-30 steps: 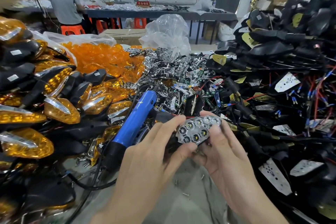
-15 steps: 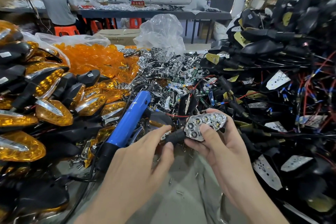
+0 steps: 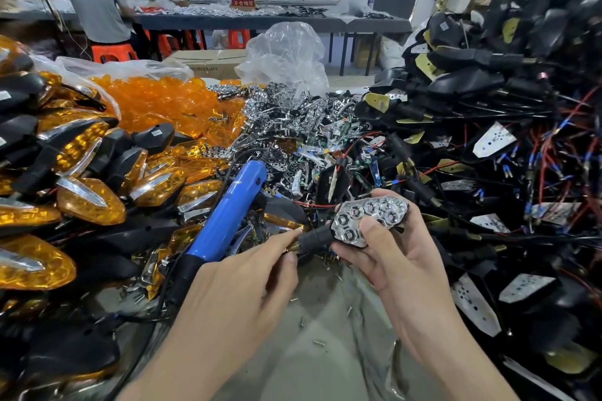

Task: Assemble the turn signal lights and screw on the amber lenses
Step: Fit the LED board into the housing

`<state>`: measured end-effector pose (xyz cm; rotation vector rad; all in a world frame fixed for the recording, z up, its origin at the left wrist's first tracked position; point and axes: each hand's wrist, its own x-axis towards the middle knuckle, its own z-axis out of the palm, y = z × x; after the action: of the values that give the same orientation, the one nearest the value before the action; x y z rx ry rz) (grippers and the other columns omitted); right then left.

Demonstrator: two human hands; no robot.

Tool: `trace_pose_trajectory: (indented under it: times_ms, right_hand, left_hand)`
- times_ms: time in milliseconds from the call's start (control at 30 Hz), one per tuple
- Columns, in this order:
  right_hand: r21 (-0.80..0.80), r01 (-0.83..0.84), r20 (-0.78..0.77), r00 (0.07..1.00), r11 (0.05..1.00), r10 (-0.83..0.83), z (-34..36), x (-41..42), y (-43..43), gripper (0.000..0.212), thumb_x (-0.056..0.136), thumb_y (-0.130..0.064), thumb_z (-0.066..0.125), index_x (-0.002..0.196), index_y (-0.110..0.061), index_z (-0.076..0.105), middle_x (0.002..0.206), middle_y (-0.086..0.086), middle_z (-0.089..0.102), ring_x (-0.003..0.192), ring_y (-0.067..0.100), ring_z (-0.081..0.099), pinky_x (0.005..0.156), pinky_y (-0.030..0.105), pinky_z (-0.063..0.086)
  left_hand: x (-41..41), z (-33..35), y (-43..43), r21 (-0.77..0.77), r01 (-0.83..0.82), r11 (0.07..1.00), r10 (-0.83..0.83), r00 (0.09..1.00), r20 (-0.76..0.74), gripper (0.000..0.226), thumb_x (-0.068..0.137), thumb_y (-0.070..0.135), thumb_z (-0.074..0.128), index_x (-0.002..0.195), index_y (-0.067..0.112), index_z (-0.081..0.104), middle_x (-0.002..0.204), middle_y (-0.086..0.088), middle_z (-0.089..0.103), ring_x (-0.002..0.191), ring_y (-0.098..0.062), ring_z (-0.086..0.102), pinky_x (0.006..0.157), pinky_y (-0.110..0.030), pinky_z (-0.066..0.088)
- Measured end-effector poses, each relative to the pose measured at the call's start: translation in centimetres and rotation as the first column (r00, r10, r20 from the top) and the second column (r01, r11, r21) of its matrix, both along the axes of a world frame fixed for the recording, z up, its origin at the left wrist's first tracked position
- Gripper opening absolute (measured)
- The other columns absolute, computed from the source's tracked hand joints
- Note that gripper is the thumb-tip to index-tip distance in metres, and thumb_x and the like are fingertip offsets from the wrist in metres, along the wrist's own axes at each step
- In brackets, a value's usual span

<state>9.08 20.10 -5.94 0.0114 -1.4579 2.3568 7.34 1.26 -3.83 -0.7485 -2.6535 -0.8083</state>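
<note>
Where the heaps leave off, the only bare stretch is a grey bench surface (image 3: pixel 325 355) beneath the hands and nearer the person, dotted with loose screws (image 3: pixel 319 342). It is hemmed in on three sides: finished amber lights (image 3: pixel 91 202) are stacked to the outside of the left hand (image 3: pixel 241 280), a pile of chrome reflectors (image 3: pixel 293 114) lies straight beyond both hands, and a tall tangle of black housings (image 3: pixel 472 81) with red and blue wires crowds the outer side of the right hand (image 3: pixel 391 257). The turn signal light (image 3: pixel 371 218) is held above that gap, between the two hands. The right hand grips its body, with the thumb pressed on the chrome reflector face and the fingers curled behind. The left hand pinches the tip of its black stem (image 3: pixel 314 238) between thumb and forefinger — the tip looks brass and threaded, though it is small in this view. A blue electric screwdriver (image 3: pixel 228 218) lies tilted just beyond the left hand, apart from it, its cable running back under the wrist. Farther out past the left hand, a clear plastic bag (image 3: pixel 107 68) holds loose amber lenses (image 3: pixel 156 101). A second crumpled clear bag (image 3: pixel 286 52) stands behind the reflectors — its contents cannot be made out.
</note>
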Motion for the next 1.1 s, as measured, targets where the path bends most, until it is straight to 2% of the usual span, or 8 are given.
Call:
trace_pose_trajectory:
  times_ms: [167, 367, 433, 567, 700, 833, 933, 1100]
  right_hand:
    - [0.007, 0.008, 0.005, 1.0, 1.0, -0.008, -0.14, -0.05, 0.11, 0.025, 0.083, -0.02, 0.071, 0.106, -0.032, 0.07, 0.099, 0.004, 0.074, 0.092, 0.02, 0.074, 0.077, 0.033, 0.062]
    - [0.035, 0.004, 0.005, 1.0, 0.999, -0.004, -0.17, 0.06, 0.05, 0.025, 0.085, -0.019, 0.068, 0.105, -0.033, 0.07, 0.096, 0.002, 0.075, 0.091, 0.021, 0.074, 0.077, 0.034, 0.062]
    - [0.02, -0.002, 0.002, 1.0, 1.0, 0.002, -0.16, 0.05, 0.1, 0.025, 0.085, -0.018, 0.067, 0.104, -0.033, 0.07, 0.098, 0.003, 0.075, 0.091, 0.021, 0.074, 0.077, 0.034, 0.061]
    - [-0.023, -0.022, -0.007, 1.0, 0.999, 0.022, 0.0, 0.03, 0.16, 0.024, 0.084, -0.018, 0.068, 0.104, -0.031, 0.071, 0.101, 0.005, 0.076, 0.091, 0.021, 0.074, 0.076, 0.032, 0.061]
    - [-0.038, -0.043, -0.003, 0.999, 0.998, 0.043, -0.02, -0.06, 0.16, 0.024, 0.083, -0.02, 0.07, 0.106, -0.028, 0.07, 0.1, 0.004, 0.076, 0.09, 0.019, 0.075, 0.076, 0.032, 0.061]
    - [-0.014, -0.041, 0.014, 0.999, 0.999, 0.041, -0.19, -0.09, 0.14, 0.025, 0.086, -0.016, 0.065, 0.107, -0.03, 0.071, 0.101, 0.004, 0.076, 0.091, 0.02, 0.075, 0.077, 0.033, 0.061]
    - [-0.017, -0.04, 0.015, 0.999, 0.999, 0.04, -0.13, -0.1, 0.12, 0.025, 0.086, -0.015, 0.065, 0.106, -0.029, 0.071, 0.101, 0.004, 0.075, 0.091, 0.02, 0.075, 0.077, 0.033, 0.061]
    - [-0.027, -0.051, 0.016, 0.999, 0.998, 0.052, -0.21, -0.1, -0.02, 0.025, 0.086, -0.014, 0.064, 0.104, -0.03, 0.072, 0.101, 0.005, 0.075, 0.091, 0.02, 0.074, 0.077, 0.033, 0.061]
  left_hand:
    - [0.13, 0.13, -0.13, -0.02, 0.01, 1.0, -0.01, 1.0, 0.021, 0.033, 0.096, 0.04, 0.043, 0.122, 0.038, 0.063, 0.054, 0.028, 0.039, 0.049, 0.008, 0.04, 0.044, -0.012, 0.024]
    - [0.14, -0.05, -0.45, 0.001, 0.092, 0.996, -0.092, 0.992, 0.084, 0.048, 0.098, 0.044, 0.028, 0.144, 0.045, 0.04, 0.072, 0.023, 0.055, 0.06, -0.005, 0.055, 0.055, -0.032, 0.048]
    - [0.2, 0.0, -0.48, 0.015, 0.101, 0.995, -0.102, 0.991, 0.083, 0.051, 0.096, 0.049, 0.021, 0.146, 0.046, 0.034, 0.076, 0.024, 0.055, 0.063, -0.006, 0.057, 0.06, -0.034, 0.05]
    - [0.23, 0.14, -0.49, 0.015, 0.082, 0.997, -0.083, 0.993, 0.08, 0.048, 0.097, 0.041, 0.03, 0.144, 0.049, 0.036, 0.066, 0.021, 0.054, 0.059, -0.004, 0.051, 0.055, -0.027, 0.044]
    - [0.22, 0.05, -0.5, 0.063, 0.105, 0.992, -0.111, 0.988, 0.107, 0.045, 0.096, 0.048, 0.022, 0.139, 0.058, 0.029, 0.073, 0.012, 0.06, 0.066, -0.008, 0.056, 0.064, -0.037, 0.049]
    - [0.31, 0.21, -0.4, 0.053, 0.133, 0.99, -0.138, 0.983, 0.117, 0.055, 0.09, 0.053, 0.013, 0.142, 0.052, 0.032, 0.078, 0.023, 0.056, 0.071, -0.008, 0.058, 0.07, -0.034, 0.049]
    - [0.16, 0.06, -0.47, 0.041, 0.117, 0.992, -0.121, 0.987, 0.102, 0.049, 0.096, 0.045, 0.024, 0.143, 0.049, 0.036, 0.077, 0.022, 0.056, 0.068, -0.009, 0.057, 0.066, -0.03, 0.048]
    - [0.18, 0.12, -0.58, 0.012, 0.111, 0.994, -0.111, 0.988, 0.11, 0.051, 0.095, 0.036, 0.03, 0.143, 0.047, 0.04, 0.078, 0.019, 0.058, 0.068, -0.009, 0.058, 0.065, -0.038, 0.049]
